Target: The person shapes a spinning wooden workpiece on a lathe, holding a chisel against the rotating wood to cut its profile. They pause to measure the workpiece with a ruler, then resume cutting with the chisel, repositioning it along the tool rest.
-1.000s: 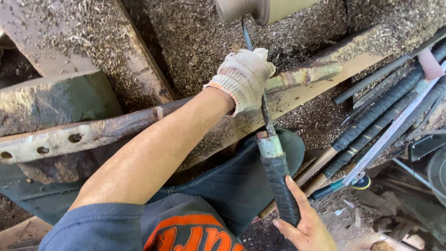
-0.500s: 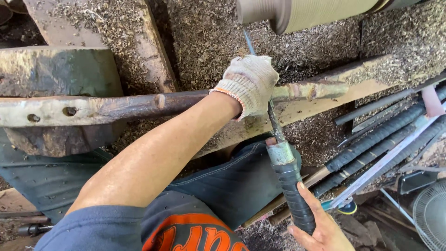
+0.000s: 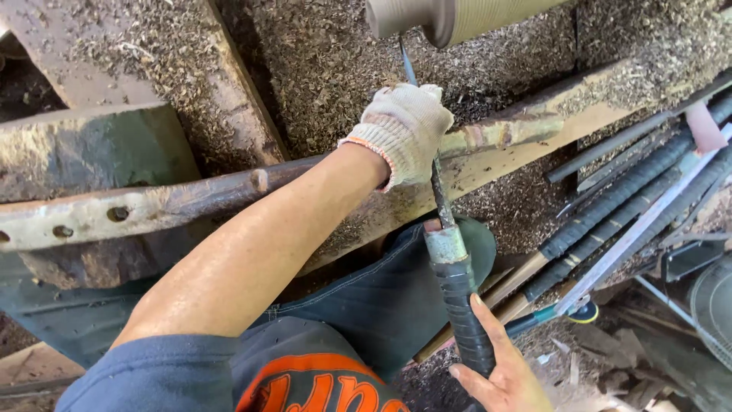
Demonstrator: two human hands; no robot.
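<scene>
1. Bottom right of the frame: bare right hand (image 3: 499,374), fingers wrapped round the black taped handle of the turning chisel (image 3: 456,286).
2. Centre: gloved left hand (image 3: 404,130), fingers curled over the chisel's shaft, pressing it on the metal rest bar (image 3: 191,202).
3. Top: the chisel's tip reaches towards the wooden cylinder (image 3: 450,15), amid sawdust.

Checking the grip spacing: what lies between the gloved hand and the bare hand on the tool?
In the head view, between left hand and right hand: the chisel's dark shaft, metal ferrule and wrapped handle.
</scene>
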